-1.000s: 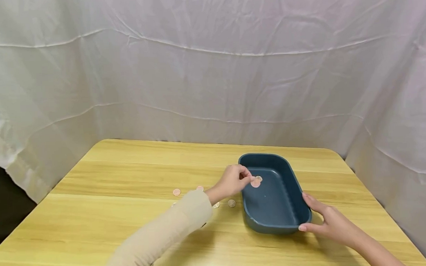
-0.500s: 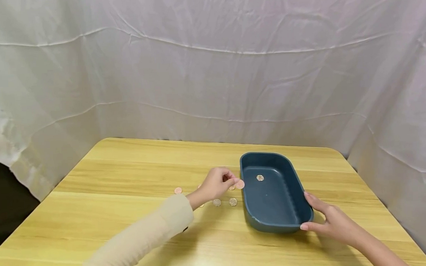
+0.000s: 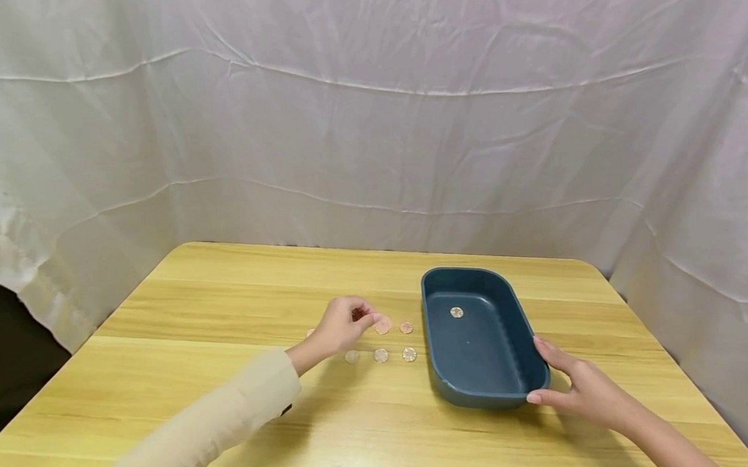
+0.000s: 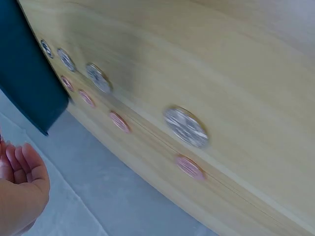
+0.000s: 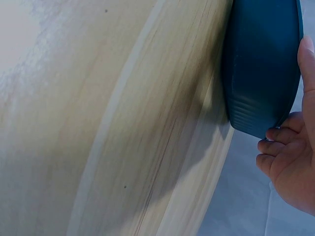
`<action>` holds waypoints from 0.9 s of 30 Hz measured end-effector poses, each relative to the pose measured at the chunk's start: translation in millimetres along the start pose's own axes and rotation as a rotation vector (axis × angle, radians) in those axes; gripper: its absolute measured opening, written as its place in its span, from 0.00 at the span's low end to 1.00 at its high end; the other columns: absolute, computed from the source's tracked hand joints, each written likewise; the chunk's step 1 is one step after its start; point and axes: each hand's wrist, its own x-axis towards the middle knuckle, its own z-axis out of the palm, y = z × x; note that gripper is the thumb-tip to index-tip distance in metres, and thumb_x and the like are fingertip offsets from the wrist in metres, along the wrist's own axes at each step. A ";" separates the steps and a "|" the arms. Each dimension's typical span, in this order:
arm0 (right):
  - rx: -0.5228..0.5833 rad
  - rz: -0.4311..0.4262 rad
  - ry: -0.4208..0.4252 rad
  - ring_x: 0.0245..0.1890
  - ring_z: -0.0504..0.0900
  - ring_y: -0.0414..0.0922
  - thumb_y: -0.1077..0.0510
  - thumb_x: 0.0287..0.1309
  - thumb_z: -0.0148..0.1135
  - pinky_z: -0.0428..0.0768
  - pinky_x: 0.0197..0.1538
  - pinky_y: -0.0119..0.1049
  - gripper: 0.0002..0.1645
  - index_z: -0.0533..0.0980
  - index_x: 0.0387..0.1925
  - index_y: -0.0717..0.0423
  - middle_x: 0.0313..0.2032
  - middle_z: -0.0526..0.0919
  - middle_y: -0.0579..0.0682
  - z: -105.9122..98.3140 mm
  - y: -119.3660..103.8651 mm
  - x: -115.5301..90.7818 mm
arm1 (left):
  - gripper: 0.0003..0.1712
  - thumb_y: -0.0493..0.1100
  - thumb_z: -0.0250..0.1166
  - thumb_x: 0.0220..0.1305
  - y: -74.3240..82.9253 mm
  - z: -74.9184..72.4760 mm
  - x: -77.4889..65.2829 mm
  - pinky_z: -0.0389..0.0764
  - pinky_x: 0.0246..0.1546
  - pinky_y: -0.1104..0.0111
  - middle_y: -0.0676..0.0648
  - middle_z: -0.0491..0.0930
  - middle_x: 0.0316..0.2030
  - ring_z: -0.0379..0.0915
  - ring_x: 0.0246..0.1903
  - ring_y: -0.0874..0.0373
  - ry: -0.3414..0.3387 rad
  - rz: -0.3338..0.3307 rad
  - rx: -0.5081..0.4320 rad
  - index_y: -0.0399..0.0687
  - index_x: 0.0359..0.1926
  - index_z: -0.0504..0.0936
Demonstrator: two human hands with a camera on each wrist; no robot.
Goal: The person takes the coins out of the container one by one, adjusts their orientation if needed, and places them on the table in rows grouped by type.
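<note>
My left hand [image 3: 340,325], in a cream sleeve, pinches a copper-coloured coin [image 3: 383,324] at its fingertips above the table. Below and around it, coins lie in two rows: a copper row [image 4: 119,121] and a silver row [image 4: 98,77]. In the left wrist view the hand's curled fingers [image 4: 32,162] show at the lower left, but the pinched coin is not visible. My right hand [image 3: 580,389] grips the near right corner of a dark blue plastic bin [image 3: 472,397], thumb and fingers at its rim. One coin [image 3: 456,312] lies inside the bin.
The wood-grain table [image 3: 228,300] has rounded far corners. A pale grey cloth [image 3: 371,144] hangs behind it and along both sides. The bin stands right of the coin rows, close to their right end.
My left hand has moved left, from over the bin to over the coin rows, with the copper-coloured coin still at its fingertips. The right hand and the bin have stayed put.
</note>
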 end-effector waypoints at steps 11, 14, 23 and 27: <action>-0.005 0.007 -0.003 0.57 0.69 0.63 0.44 0.44 0.70 0.76 0.48 0.28 0.53 0.59 0.65 0.68 0.63 0.65 0.67 0.7 0.1 0.0 | 0.06 0.37 0.63 0.59 -27.9 -27.5 -13.5 0.70 0.24 0.76 0.44 0.80 0.27 0.67 0.24 0.62 0.071 -0.096 0.062 0.38 0.28 0.80; -0.008 0.009 -0.004 0.57 0.69 0.62 0.44 0.44 0.69 0.77 0.48 0.29 0.53 0.58 0.65 0.68 0.63 0.65 0.67 0.8 0.1 0.2 | 0.06 0.37 0.62 0.60 -35.1 -34.6 -17.1 0.71 0.23 0.75 0.41 0.81 0.28 0.68 0.23 0.61 0.075 -0.108 0.072 0.37 0.28 0.80; 0.000 0.010 -0.006 0.57 0.69 0.63 0.44 0.44 0.69 0.77 0.48 0.28 0.53 0.58 0.65 0.68 0.62 0.65 0.68 1.1 0.5 0.2 | 0.06 0.37 0.62 0.60 -51.9 -52.7 -23.3 0.73 0.26 0.75 0.42 0.81 0.29 0.71 0.26 0.60 0.091 -0.150 0.122 0.37 0.29 0.80; 0.005 0.008 -0.004 0.57 0.69 0.63 0.44 0.44 0.69 0.76 0.47 0.27 0.53 0.58 0.65 0.68 0.62 0.65 0.68 0.9 0.4 0.3 | 0.06 0.35 0.61 0.60 -62.6 -62.3 -25.5 0.71 0.25 0.75 0.42 0.80 0.28 0.70 0.26 0.60 0.086 -0.145 0.153 0.35 0.29 0.80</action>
